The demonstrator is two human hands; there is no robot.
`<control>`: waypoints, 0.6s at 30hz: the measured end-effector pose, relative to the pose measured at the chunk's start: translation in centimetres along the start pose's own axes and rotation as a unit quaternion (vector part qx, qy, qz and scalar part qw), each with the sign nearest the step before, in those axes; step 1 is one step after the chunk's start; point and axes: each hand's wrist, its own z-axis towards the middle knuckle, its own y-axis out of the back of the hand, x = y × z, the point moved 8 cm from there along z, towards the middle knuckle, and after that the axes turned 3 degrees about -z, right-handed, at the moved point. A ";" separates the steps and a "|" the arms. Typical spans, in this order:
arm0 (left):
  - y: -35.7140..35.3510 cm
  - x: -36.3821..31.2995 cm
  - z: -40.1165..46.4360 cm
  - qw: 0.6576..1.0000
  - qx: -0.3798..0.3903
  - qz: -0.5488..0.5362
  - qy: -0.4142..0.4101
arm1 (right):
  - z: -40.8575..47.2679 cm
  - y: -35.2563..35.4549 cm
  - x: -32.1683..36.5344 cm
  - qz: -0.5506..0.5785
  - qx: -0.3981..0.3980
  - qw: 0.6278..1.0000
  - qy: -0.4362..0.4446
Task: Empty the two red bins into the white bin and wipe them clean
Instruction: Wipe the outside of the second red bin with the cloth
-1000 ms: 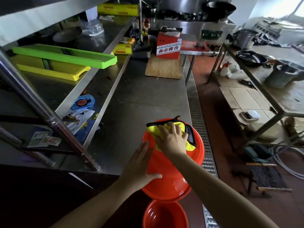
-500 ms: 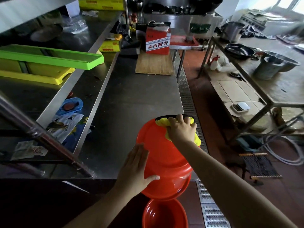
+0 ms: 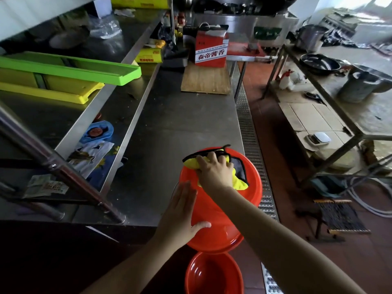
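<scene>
Stainless steel counter (image 3: pixel 174 128) is running through a cluttered kitchen, with a wooden board (image 3: pixel 205 79) and a red carton (image 3: pixel 210 50) sitting at its far end and green (image 3: pixel 70 68) and yellow trays (image 3: pixel 48 90) lying on the shelf to the left. At the counter's near edge an upturned red bin (image 3: pixel 220 209) is sitting bottom-up — the left hand (image 3: pixel 180 213) is lying flat against its side, fingers straight, thumb spread. The right hand (image 3: pixel 214 172) is pressing a yellow cloth (image 3: pixel 241 183) onto the bin's base, fingers curling over it. A second red bin (image 3: pixel 214 274) is standing open-side up just below — apart from the first.
</scene>
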 end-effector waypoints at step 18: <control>0.4 -0.9 0.5 1.000 0.018 -0.015 0.016 | -2.8 -0.1 -1.4 -0.026 -0.009 0.999 0.047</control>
